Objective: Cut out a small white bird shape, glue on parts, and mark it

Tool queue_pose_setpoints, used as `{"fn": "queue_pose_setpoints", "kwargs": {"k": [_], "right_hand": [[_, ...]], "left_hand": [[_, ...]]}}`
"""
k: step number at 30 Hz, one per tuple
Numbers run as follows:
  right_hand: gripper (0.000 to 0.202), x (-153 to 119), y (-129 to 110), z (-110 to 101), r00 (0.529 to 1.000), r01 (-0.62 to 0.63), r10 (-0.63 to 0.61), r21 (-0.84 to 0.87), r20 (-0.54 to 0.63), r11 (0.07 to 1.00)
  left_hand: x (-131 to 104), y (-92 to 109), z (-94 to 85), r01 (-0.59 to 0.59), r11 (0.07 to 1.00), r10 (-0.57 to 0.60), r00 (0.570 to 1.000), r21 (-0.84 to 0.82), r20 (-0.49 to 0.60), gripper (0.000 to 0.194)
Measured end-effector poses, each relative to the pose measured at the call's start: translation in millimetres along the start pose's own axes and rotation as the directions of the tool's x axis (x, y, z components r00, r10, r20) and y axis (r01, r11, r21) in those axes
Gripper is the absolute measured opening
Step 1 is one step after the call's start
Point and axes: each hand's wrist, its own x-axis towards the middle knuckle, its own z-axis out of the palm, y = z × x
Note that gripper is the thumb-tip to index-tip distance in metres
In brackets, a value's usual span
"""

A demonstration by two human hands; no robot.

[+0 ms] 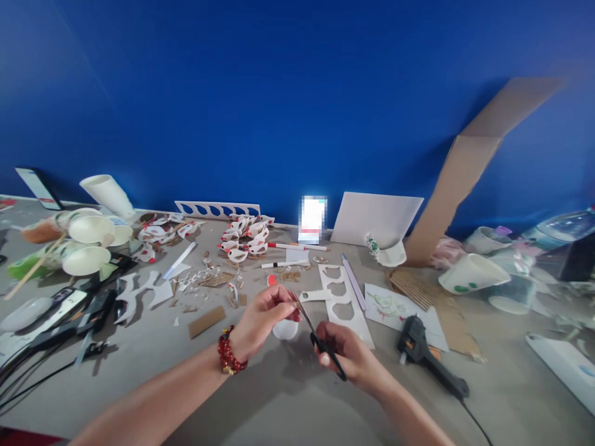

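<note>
My right hand (346, 352) is closed around the black handles of a pair of scissors (307, 320). Their blades point up and to the left, toward my left fingertips. With thumb and fingers pinched together, my left hand (267, 316) grips something too small and hidden to make out, right beside the blades. A rounded white piece (285, 330) shows just below the left fingers; whether it touches them I cannot tell. Behind the scissors lie a small white strip with a hole (315, 296) and a white sheet with cut-outs (354, 322).
Several white bird-shaped cutouts with red tips (237, 254) stand behind paper scraps (211, 279). A glue gun (416, 344) with a cord lies at right, near a drawing (379, 300). Paper cups (90, 229) and cables crowd the left. A lit phone (312, 217) leans on the blue wall.
</note>
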Motion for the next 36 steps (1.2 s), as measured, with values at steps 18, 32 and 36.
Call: {"fn": "queue_pose_setpoints", "kwargs": {"k": [18, 32, 36], "right_hand": [[0.062, 0, 6, -3, 1.000, 0.013, -0.013, -0.096, -0.001, 0.995], [0.057, 2, 8, -13, 0.999, 0.052, -0.055, -0.298, -0.002, 0.953], [0.057, 2, 7, -14, 0.998, 0.050, -0.055, -0.328, -0.006, 0.943]], "left_hand": [[-2, 1, -0.6, 0.062, 0.998, -0.062, 0.998, 0.000, -0.003, 0.018], [2, 4, -2.9, 0.111, 0.993, -0.111, 0.994, 0.039, -0.012, 0.016], [2, 4, -2.6, 0.132, 0.990, -0.131, 0.991, 0.050, -0.019, 0.017]]}}
